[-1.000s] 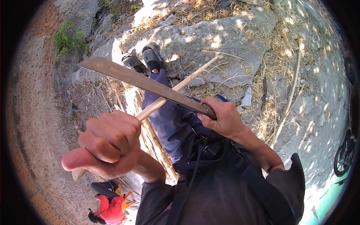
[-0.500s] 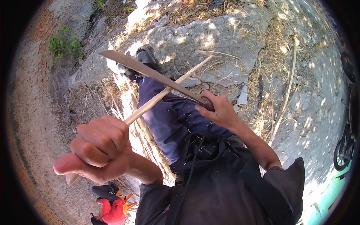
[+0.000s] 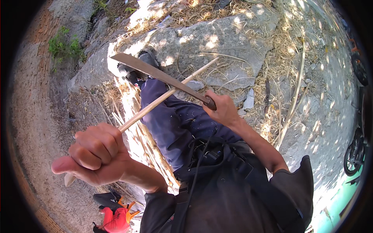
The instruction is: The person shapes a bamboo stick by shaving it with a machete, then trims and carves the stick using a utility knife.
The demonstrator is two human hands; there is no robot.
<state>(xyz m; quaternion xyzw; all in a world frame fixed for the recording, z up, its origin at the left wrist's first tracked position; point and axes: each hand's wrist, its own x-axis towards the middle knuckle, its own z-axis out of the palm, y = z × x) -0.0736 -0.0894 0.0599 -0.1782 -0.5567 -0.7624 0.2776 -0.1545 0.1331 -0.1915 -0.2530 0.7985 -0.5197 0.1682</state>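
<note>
My left hand (image 3: 97, 153) is closed in a fist round a pale wooden stick (image 3: 149, 107). The stick slants up and away to the right, its far end tapered; a short butt shows below my thumb. In my right hand (image 3: 223, 110) is the dark handle of a machete (image 3: 155, 75), its long brown blade pointing to the far left. The blade crosses over the stick past its middle, seemingly resting against it. Beneath both lie my legs in dark blue trousers (image 3: 167, 120), specked with small pale shavings.
A bundle of pale split sticks (image 3: 149, 145) lies to the left of my legs. Dry curled shavings (image 3: 279, 62) cover the rocky ground at the right and far side. A person in a red top (image 3: 116, 220) is at lower left. A green plant (image 3: 64, 46) grows far left.
The machete has slid along the stick toward its far end, its tip shifting right. My left hand has drawn slightly left with the stick.
</note>
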